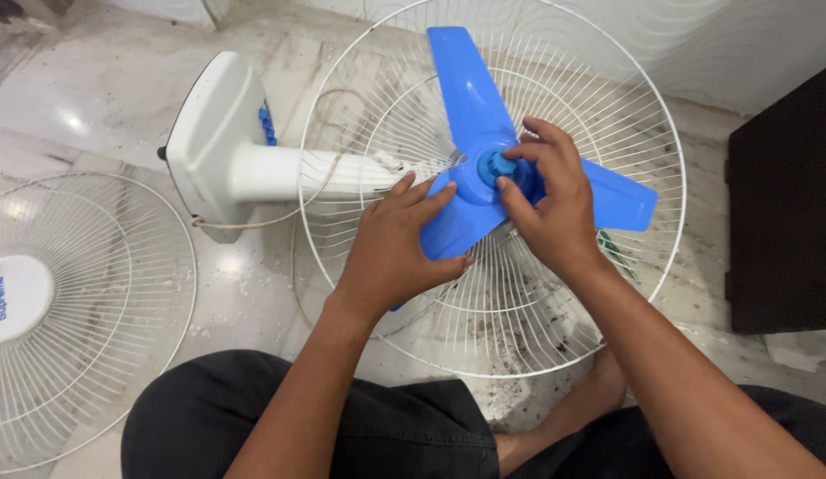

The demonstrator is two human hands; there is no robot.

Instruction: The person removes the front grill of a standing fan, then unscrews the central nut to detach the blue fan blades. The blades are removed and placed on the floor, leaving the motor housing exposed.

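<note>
A white fan lies on its side on the marble floor, its base (213,142) to the left. Its blue three-bladed propeller (471,98) sits inside the white rear wire guard (519,302). My left hand (395,244) grips the lower blue blade from above. My right hand (550,200) has its fingers pinched around the blue hub cap (495,164) at the propeller's centre.
The detached front wire guard (94,346) with a white centre disc lies on the floor at the left. A dark cabinet (781,204) stands at the right. A power cord (320,191) loops near the fan's stem. My legs in dark trousers are in the foreground.
</note>
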